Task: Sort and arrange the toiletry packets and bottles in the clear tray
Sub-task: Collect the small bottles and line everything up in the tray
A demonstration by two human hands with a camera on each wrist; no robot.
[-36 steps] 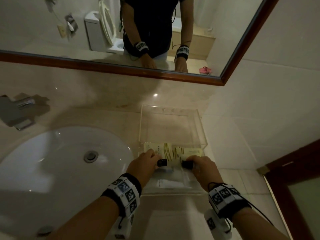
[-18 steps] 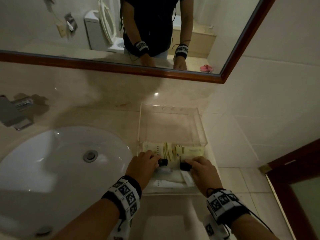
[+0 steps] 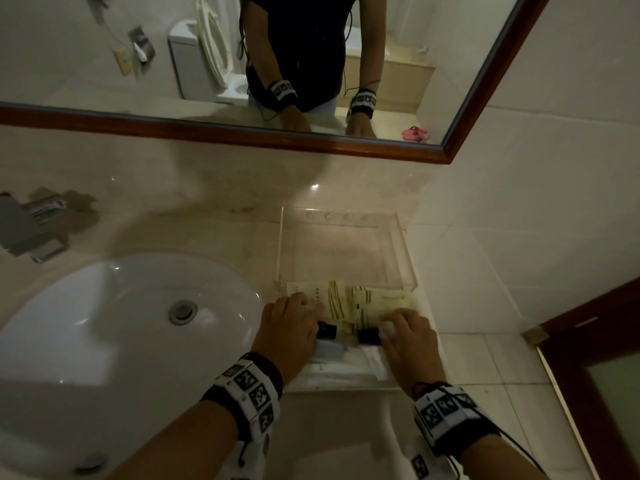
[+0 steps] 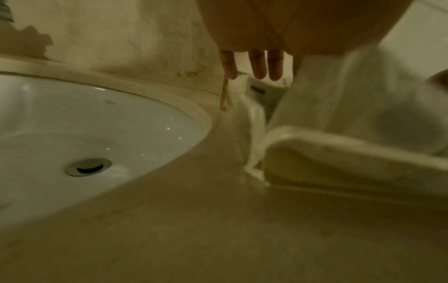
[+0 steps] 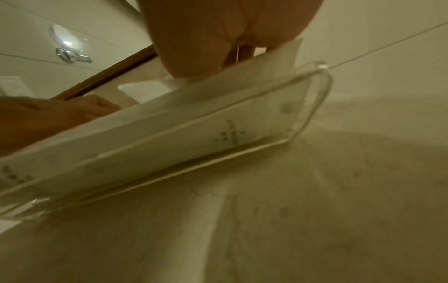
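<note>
A clear tray (image 3: 280, 244) sits on the counter to the right of the sink. Two cream striped packets (image 3: 334, 299) lie across its middle, and flat white packets (image 3: 339, 372) lie at its front. My left hand (image 3: 301, 306) rests its fingertips on the left cream packet, beside a small black-capped bottle (image 3: 327, 330) lying in the tray. In the left wrist view its fingers (image 4: 257, 65) hang straight. My right hand (image 3: 398, 323) curls over a second small bottle, whose black cap (image 3: 369, 336) sticks out to the left. In the right wrist view the tray's wall (image 5: 322, 80) stands in front of a white packet (image 5: 194, 134).
The white sink (image 3: 121, 323) with its drain lies just left of the tray. A wood-framed mirror (image 3: 242, 136) hangs above the counter. The tiled wall (image 3: 502, 237) stands close on the right, with a dark door frame (image 3: 588, 341) beyond it. The tray's far half holds nothing.
Both hands stay at the tray's front. The right hand with its bottle has shifted slightly left and nearer; the left hand has hardly moved.
</note>
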